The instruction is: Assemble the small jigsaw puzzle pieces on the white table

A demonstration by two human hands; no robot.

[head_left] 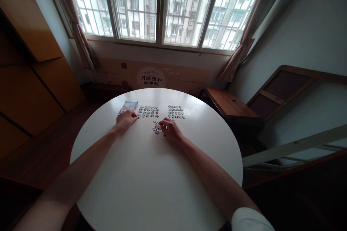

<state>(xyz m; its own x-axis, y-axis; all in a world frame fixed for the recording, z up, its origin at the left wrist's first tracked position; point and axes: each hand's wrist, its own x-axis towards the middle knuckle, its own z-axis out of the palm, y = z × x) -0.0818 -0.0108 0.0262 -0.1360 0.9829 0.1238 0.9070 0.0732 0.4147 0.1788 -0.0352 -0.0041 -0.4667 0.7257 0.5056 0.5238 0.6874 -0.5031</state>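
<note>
Ideally, pinch jigsaw pieces (155, 128) edgewise beside the curled right hand (170, 129); cannot tell if it or left hand (126, 118) grips any.

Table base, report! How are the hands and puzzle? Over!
Left hand by picture sheet. Right hand at puzzle pile, partly hiding it. More pieces beyond.

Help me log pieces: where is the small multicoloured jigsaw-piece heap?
In the head view, the heap lies on the round white tabletop, just left of the right hand, nearer than the laid-out jigsaw pieces.
</note>
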